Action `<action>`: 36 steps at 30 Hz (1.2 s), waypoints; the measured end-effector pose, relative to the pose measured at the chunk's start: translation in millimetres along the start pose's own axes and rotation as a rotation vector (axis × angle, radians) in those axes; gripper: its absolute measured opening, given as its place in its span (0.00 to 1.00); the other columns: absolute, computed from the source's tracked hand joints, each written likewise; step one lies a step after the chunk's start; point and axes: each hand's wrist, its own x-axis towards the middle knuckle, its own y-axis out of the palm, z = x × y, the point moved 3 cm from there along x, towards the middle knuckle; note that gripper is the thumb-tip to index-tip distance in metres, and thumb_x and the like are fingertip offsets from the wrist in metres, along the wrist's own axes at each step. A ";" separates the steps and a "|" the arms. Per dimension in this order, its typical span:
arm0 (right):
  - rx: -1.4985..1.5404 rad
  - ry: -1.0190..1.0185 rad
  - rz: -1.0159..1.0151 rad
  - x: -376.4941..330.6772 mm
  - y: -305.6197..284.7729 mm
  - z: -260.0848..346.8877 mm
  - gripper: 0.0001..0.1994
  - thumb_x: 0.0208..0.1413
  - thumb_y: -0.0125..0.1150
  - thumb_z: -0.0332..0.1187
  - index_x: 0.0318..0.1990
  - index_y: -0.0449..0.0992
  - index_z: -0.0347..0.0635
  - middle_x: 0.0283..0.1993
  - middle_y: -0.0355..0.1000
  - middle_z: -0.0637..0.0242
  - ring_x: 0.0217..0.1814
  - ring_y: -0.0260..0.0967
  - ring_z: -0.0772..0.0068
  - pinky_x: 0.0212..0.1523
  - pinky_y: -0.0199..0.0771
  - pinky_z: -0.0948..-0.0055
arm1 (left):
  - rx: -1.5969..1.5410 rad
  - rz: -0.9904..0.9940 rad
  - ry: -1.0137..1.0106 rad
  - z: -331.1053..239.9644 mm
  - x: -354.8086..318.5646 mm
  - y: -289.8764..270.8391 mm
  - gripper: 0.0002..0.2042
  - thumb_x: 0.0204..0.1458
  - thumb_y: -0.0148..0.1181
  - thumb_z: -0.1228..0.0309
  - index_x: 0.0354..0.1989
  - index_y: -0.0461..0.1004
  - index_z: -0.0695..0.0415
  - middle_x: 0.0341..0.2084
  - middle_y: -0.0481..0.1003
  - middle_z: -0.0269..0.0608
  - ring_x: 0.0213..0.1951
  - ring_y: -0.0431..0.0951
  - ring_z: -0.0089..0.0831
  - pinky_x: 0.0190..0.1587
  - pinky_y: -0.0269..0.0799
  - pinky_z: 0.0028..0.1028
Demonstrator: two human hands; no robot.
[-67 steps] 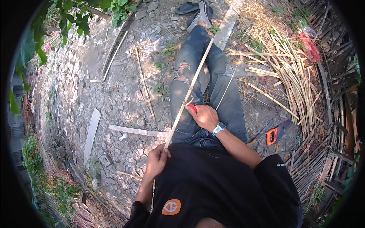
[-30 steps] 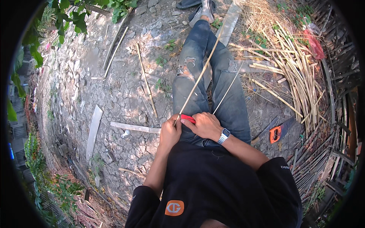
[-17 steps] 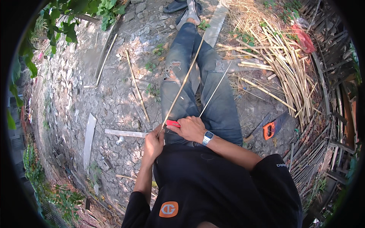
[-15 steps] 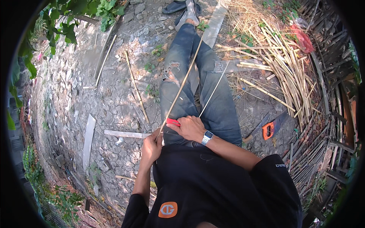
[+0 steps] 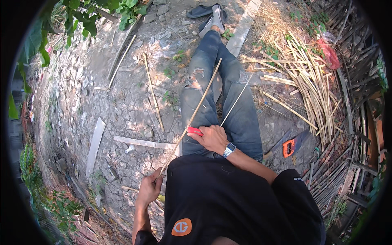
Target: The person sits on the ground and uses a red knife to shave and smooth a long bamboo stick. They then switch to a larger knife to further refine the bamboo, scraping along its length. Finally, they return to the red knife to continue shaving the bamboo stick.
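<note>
A long, thin bamboo strip (image 5: pixel 201 104) slants across my lap from lower left to upper right. My left hand (image 5: pixel 150 188) is closed on its lower end, beside my shirt. My right hand (image 5: pixel 213 139), with a watch on the wrist, rests over my thighs, gripping a small red-handled tool (image 5: pixel 195 130). The tool's tip meets the strip; any blade is too small to make out. From beyond the right hand a thin pale stick (image 5: pixel 236 101) runs up over my right thigh. Whether that hand touches the stick is hidden.
At the right lies a heap of split bamboo strips (image 5: pixel 312 85). Nearer are an orange-handled saw (image 5: pixel 289 148) and a brown-handled blade (image 5: pixel 275 148). Flat boards (image 5: pixel 139 141) and single bamboo pieces (image 5: pixel 153 92) lie on cracked ground to the left. Leaves (image 5: pixel 36 45) hang at upper left.
My left hand has drawn down and left, away from the right hand, pulling the bamboo strip with it. The right hand stays over my lap with the red tool against the strip.
</note>
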 end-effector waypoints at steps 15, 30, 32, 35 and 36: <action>0.390 0.264 0.079 12.9 -7.8 -24.4 0.33 0.62 0.56 0.59 0.18 0.73 0.34 0.14 0.66 0.51 0.19 0.70 0.47 0.23 0.66 0.55 | 0.230 0.063 0.160 17.5 97.5 24.9 0.11 0.63 0.54 0.68 0.49 0.75 0.59 0.24 0.77 0.56 0.29 0.79 0.53 0.34 0.72 0.47; 0.060 0.284 0.087 11.6 0.3 -16.6 0.33 0.60 0.54 0.63 0.21 0.79 0.38 0.22 0.75 0.47 0.28 0.76 0.43 0.29 0.75 0.50 | 0.346 -0.258 0.312 0.8 110.3 69.9 0.14 0.60 0.60 0.71 0.53 0.80 0.54 0.26 0.78 0.55 0.25 0.79 0.51 0.28 0.74 0.44; 0.168 0.266 0.083 10.1 5.8 -21.1 0.35 0.61 0.53 0.64 0.21 0.78 0.36 0.20 0.73 0.48 0.26 0.75 0.45 0.29 0.73 0.52 | 0.258 -0.325 0.418 8.8 114.3 71.9 0.13 0.61 0.60 0.70 0.53 0.80 0.56 0.20 0.77 0.50 0.20 0.78 0.42 0.24 0.72 0.38; 0.400 0.306 0.212 12.6 14.0 -36.7 0.37 0.62 0.52 0.65 0.20 0.77 0.34 0.16 0.70 0.51 0.22 0.73 0.49 0.28 0.70 0.56 | -0.037 -0.075 0.101 10.5 119.2 72.4 0.12 0.63 0.59 0.71 0.52 0.80 0.59 0.15 0.69 0.42 0.17 0.69 0.22 0.22 0.65 0.27; 0.489 0.330 0.278 14.5 15.9 -43.0 0.38 0.62 0.51 0.65 0.19 0.76 0.33 0.15 0.69 0.52 0.20 0.72 0.51 0.27 0.69 0.57 | -0.176 -0.039 0.072 10.9 123.6 76.2 0.12 0.63 0.59 0.71 0.52 0.80 0.60 0.15 0.67 0.40 0.18 0.66 0.19 0.22 0.63 0.25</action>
